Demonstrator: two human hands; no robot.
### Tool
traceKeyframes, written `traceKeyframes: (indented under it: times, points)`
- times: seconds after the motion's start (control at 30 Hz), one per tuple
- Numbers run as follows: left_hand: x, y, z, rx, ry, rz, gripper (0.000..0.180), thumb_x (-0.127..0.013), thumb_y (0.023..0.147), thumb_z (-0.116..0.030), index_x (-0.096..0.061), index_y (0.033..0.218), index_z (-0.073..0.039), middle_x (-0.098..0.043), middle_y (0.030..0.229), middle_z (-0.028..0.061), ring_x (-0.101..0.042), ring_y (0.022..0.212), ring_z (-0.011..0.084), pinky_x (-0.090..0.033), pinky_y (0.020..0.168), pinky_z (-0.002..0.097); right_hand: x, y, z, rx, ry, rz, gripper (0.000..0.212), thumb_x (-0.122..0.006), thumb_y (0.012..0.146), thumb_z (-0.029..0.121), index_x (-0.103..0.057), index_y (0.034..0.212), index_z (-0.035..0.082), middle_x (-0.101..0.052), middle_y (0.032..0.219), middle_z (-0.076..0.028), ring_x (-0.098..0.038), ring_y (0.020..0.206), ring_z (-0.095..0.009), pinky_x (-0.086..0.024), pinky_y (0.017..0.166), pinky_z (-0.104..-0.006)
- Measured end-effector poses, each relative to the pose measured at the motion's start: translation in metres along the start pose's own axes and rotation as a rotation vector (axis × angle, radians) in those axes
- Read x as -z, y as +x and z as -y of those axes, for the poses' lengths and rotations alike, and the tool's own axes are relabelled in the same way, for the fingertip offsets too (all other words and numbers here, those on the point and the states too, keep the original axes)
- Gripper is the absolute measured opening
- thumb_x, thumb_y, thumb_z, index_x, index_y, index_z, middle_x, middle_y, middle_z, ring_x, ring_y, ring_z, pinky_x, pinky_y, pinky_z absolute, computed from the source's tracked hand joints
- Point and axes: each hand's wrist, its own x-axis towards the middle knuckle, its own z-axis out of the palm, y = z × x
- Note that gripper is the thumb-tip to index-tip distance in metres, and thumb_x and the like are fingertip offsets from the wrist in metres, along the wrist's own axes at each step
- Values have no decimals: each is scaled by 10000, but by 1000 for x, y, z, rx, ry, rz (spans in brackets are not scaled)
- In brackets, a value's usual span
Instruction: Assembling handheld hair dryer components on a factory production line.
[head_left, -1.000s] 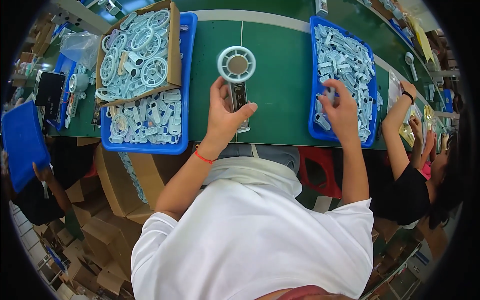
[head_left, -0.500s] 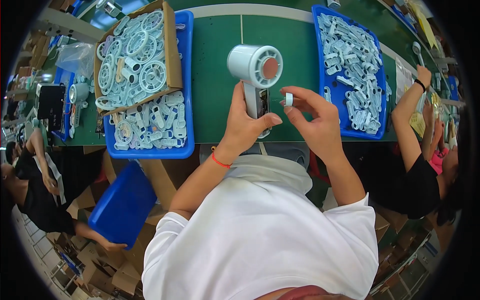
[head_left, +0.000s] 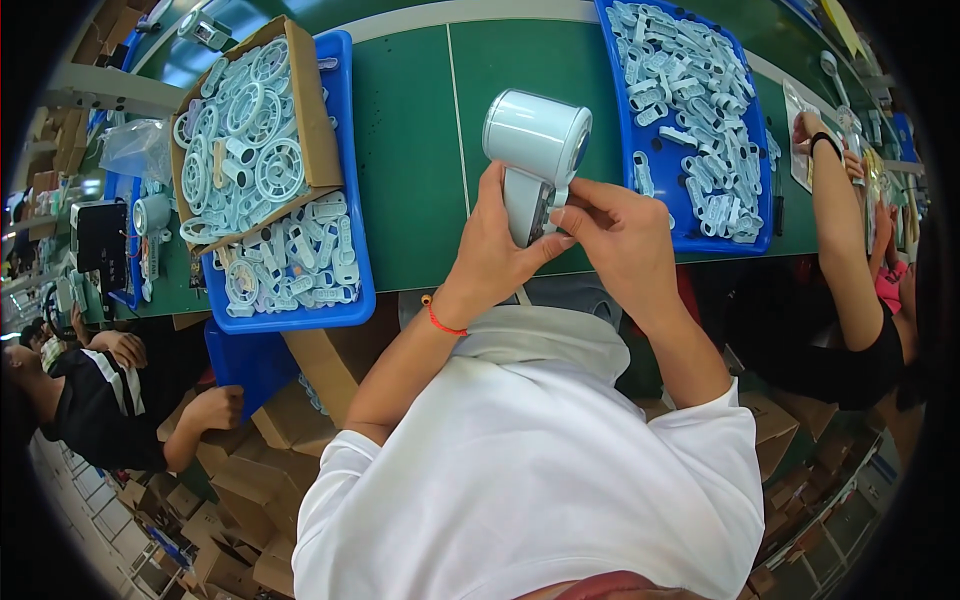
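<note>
Device held above counter, long axis near-to-far, round end far | left hand: wraps handle from left | right hand: fingertips bunched at handle's right side, equally near; pinched part, if any, cannot tell

My left hand grips a glossy pale-blue plastic handheld device with a cylindrical head while my right fingers work at its handle over a green tabletop, between two part-filled blue plastic trays.
</note>
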Motion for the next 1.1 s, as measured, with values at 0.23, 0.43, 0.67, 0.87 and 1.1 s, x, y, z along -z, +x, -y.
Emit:
traceKeyframes:
  times: [0.23,0.43,0.67,0.87,1.1]
  points:
    - [-6,-4,0,-34,50,-72,819,-776,683,-186,-272,1287,40,-520,1121,205,-574,982,307,-470,806,366,2,5,-10,-166,244,50,226,-694,720,49,-636,900,-76,-662,743,-104,-622,631,-107,-491,584,-222]
    - [-6,-3,-5,-50,139,-88,773,-761,682,-157,-297,1265,49,-529,1098,215,-583,953,329,-476,785,375,8,12,-15,-232,283,149,179,-701,715,56,-636,840,-54,-649,706,-82,-609,602,-105,-489,554,-216]
    - [2,0,-2,-61,109,-6,707,-693,713,-128,-294,1266,60,-535,1076,230,-587,939,335,-477,782,373,8,21,-12,-291,296,220,159,-699,730,99,-636,783,-37,-638,674,-71,-604,577,-103,-478,521,-211]
    - [9,0,-5,190,-70,74,677,-626,726,-102,-276,1277,78,-559,1039,222,-604,911,301,-480,764,355,-3,20,-22,-106,265,258,359,-684,793,216,-590,1025,-41,-637,825,-75,-597,738,-112,-484,673,-244]
    - [10,0,-7,199,-90,151,705,-602,749,-117,-225,1314,73,-569,983,204,-611,858,299,-483,747,354,-20,17,-56,-170,581,366,623,-659,833,273,-370,1311,-2,-472,1231,-107,-464,1119,-180,-380,950,-336]
